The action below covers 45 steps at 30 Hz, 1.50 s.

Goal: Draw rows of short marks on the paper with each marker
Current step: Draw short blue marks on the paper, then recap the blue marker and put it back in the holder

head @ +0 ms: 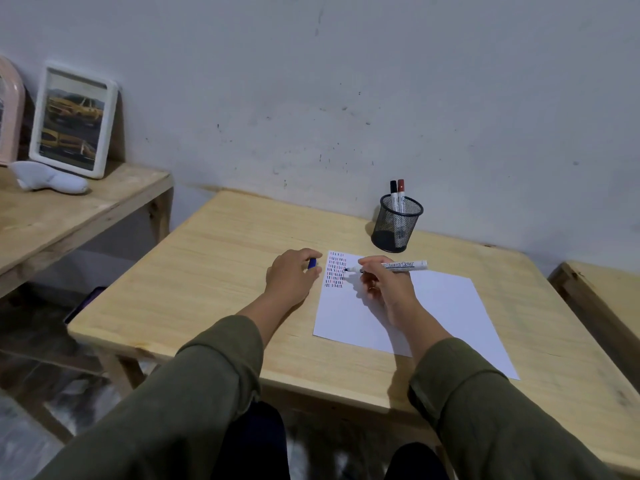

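Blue marker (388, 266) pinched in right hand (386, 289) fingers adds marks (335, 270); left hand (292, 277) fingers clamp its cap (312, 263); most paper (433, 306) remains blank.

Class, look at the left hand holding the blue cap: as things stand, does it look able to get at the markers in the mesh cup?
Probably not yet. The left hand is closed around the blue cap, so it is occupied. The path over the table to the mesh cup looks open, though, once the cap is put down.
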Available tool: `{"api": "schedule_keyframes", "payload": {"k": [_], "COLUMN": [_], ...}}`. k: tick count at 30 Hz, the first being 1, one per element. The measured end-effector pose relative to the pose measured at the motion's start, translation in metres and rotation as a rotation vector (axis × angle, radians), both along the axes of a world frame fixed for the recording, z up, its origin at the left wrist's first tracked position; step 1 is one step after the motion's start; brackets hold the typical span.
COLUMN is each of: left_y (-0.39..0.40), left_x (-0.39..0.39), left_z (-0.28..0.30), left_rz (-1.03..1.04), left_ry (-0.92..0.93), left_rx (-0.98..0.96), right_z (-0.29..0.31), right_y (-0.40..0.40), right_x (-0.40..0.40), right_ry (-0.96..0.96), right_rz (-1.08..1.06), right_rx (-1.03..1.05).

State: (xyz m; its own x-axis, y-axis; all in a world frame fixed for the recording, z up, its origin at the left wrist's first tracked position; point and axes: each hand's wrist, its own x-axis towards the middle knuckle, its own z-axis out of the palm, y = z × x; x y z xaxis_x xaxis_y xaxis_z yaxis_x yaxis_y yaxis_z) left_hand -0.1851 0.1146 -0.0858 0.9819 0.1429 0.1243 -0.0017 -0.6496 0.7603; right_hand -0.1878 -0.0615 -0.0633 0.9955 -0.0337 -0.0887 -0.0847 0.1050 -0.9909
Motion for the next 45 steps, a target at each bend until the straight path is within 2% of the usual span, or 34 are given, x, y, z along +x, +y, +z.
{"api": "schedule_keyframes", "payload": {"k": [3,12,30,34,39,42,45], "left_y": [-0.004,-0.037,-0.065,-0.070,-0.073,-0.080,-0.086], "left_x": [0.008,0.029,0.053,0.054,0.056,0.056,0.058], "left_z": [0.003,0.042,0.086,0.094,0.108,0.111,0.107], "left_rz": [0.056,0.164,-0.054,-0.067,-0.052,-0.018,0.021], "left_ry": [0.023,-0.050,-0.016,0.052,0.189,0.133,0.044], "left_rx": [-0.072,-0.608,-0.661,-0.743,-0.942,-1.004,-0.933], "right_z": [0.008,0.046,0.087,0.093,0.099,0.100,0.095], "right_y": [-0.002,-0.011,-0.024,-0.028,-0.032,-0.033,-0.030], "right_x": [0.006,0.033,0.048,0.048,0.050,0.052,0.051], "right_ry": [-0.006,-0.084,-0.145,-0.169,-0.205,-0.202,-0.161], "right_rz": [0.003,0.031,0.016,0.061,0.096,0.063,0.023], "right_rx": [-0.019,0.011,0.030,-0.001,-0.051,0.039,0.226]}}
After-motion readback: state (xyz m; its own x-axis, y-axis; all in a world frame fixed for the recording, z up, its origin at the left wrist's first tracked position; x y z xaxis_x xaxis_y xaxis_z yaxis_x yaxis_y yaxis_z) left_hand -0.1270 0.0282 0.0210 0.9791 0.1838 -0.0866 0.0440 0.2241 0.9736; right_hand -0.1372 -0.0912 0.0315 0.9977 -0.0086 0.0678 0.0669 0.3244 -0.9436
